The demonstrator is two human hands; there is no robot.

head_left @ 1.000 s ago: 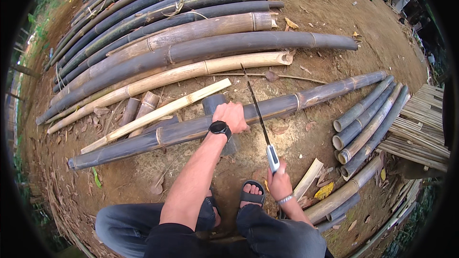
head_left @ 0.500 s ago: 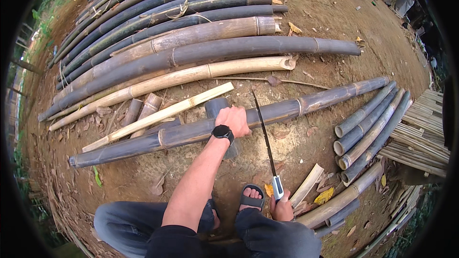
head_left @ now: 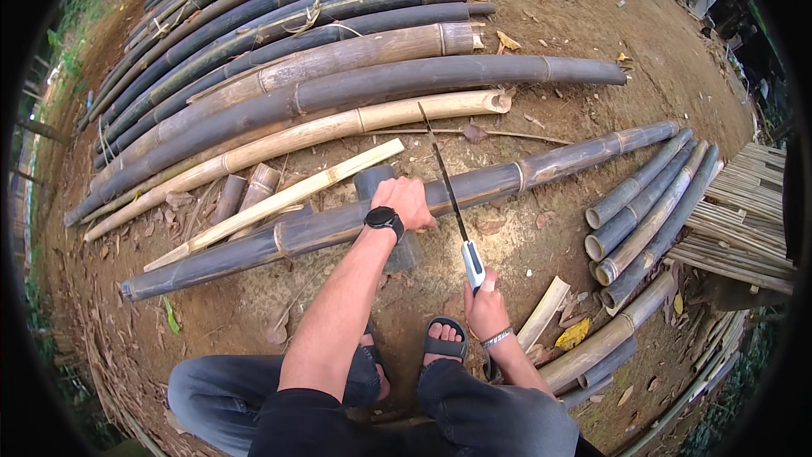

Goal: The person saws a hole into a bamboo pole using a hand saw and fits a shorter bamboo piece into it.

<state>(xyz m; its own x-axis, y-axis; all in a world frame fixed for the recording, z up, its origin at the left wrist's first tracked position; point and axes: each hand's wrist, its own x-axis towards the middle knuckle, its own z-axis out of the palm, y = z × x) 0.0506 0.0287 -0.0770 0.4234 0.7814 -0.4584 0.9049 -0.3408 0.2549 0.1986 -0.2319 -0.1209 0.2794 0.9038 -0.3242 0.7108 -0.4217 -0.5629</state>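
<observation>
A long dark bamboo pole (head_left: 338, 222) lies across the ground in front of me, resting over a short dark bamboo piece (head_left: 372, 179). Wearing a black watch, my left hand (head_left: 404, 203) is wrapped over the pole near its middle. My right hand (head_left: 486, 305) grips the white and dark handle of a hand saw (head_left: 446, 176). The thin dark blade lies across the pole, just right of my left hand, its tip pointing away from me. Whether the teeth sit in a cut I cannot tell.
Many long bamboo poles (head_left: 372, 76) lie side by side at the far left. Split bamboo (head_left: 279, 200) rests behind the pole. Several cut lengths (head_left: 651, 211) are stacked at right, beside bamboo slats (head_left: 744, 203). My sandalled foot (head_left: 446, 338) stands on sawdust-strewn soil.
My right hand has pushed the saw forward, away from me, so its tip reaches farther beyond the pole. My left hand stays on the pole. The view has shifted slightly.
</observation>
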